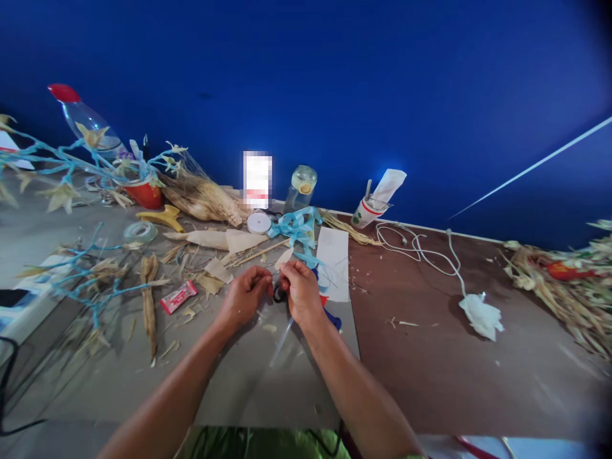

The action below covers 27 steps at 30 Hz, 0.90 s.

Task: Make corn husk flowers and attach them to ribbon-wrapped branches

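Observation:
Near the front middle of the table, my two hands work close together. My right hand (301,290) pinches a small pale piece of dried husk (284,257), whose tip shows above the fingers. Beside it, my left hand (247,294) has its fingertips pressed together; a thin wire-like line seems to run between the hands, but what the left fingers hold is too small to make out. A black looped handle (278,294) lies below and between them. Under the right hand are a clear strip (281,343) and a blue object (333,320), partly covered by the wrist.
Light-blue ribbon (299,226), a white card (333,255) and a glass jar (301,188) lie beyond my hands. Leftward are husks (150,299), a red wrapper (178,296), tape (140,232) and blue-wrapped branches (95,293). A cup (366,211) and white cable (440,264) are rightward.

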### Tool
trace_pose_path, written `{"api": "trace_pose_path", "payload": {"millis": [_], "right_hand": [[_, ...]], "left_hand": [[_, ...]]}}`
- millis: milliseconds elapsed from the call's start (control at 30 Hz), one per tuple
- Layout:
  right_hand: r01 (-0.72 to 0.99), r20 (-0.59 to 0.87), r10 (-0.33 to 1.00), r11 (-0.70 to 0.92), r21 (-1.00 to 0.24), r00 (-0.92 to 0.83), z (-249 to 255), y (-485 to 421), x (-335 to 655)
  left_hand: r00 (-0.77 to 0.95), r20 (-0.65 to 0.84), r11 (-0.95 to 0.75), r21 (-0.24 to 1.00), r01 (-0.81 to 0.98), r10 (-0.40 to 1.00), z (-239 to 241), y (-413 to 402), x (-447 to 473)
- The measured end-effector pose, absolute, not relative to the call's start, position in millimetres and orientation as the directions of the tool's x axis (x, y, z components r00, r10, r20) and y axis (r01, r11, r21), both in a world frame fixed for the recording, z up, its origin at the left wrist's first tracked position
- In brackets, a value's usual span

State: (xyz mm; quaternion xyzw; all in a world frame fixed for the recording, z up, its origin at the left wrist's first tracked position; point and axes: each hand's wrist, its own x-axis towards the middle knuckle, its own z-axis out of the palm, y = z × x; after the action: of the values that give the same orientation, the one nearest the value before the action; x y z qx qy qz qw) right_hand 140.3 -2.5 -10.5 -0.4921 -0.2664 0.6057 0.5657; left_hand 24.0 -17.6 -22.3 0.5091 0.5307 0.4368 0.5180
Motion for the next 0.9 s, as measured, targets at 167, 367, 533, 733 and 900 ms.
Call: {"api": "trace_pose_path", "payload": {"millis": [167, 367, 533, 733, 900], "right_hand": [[-0.389, -0.277, 0.951, -0.205, -0.898, 0.137, -11.4, -3.2, 141.0], [-0.387, -0.273, 0.955, -0.21, -0.898, 0.116, -9.1, -4.5, 141.7], [-0.389, -0.279, 0.957, -0.231, -0.892, 0.073, -10.2, -5.0, 142.5], [-0.364, -0.253, 0.967, -0.223, -0.904, 0.038, -8.9, -5.9, 143.6], [-0.35, -0.258, 0.966, -0.242, -0.905, -0.001, -11.4, -5.1, 146.2]], "left_hand": [[0.054, -0.094, 0.091, 0.994, 0.063, 0.994, -22.4, -17.3, 23.9], [0.057, -0.095, 0.093, 0.995, 0.04, 0.994, -24.0, -16.8, 23.4], [0.061, -0.108, 0.108, 0.994, 0.0, 0.992, -22.4, -16.5, 23.7], [0.054, -0.128, 0.129, 0.992, -0.001, 0.99, -21.7, -16.1, 22.8], [0.103, -0.148, 0.153, 0.987, -0.04, 0.984, -25.7, -15.0, 20.5]]}}
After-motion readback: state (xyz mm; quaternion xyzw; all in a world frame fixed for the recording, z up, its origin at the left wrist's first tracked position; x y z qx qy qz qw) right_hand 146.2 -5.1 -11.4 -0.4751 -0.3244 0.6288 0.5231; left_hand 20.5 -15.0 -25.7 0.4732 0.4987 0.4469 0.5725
